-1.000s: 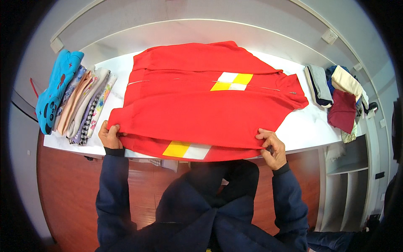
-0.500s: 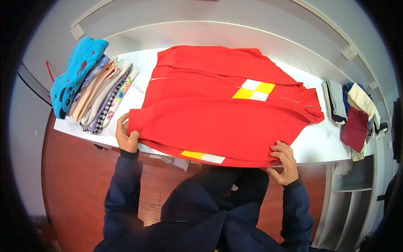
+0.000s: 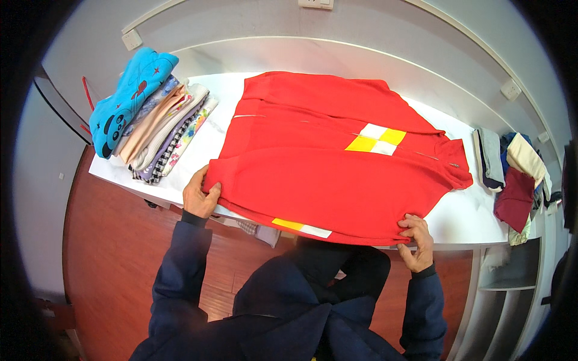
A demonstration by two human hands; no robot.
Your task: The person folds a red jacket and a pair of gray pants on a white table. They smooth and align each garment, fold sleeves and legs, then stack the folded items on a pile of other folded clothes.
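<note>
A red zip jacket with yellow and white blocks lies spread on the white table, its collar toward the right. The near sleeve is laid across the front, along the table's near edge. My left hand pinches the sleeve's cuff end at the left, thumb on top. At the right, my right hand grips the jacket's near edge around the shoulder, the fingers curled over the cloth and the thumb below.
Folded clothes are piled at the left, topped by a blue garment with a panda print. Grey folded clothing and a maroon garment lie at the right end. A wall rises behind the table; open shelves stand below right.
The whole view has shifted, so the table and clothes sit a little farther right. Both hands keep hold of the jacket, which lies much as before.
</note>
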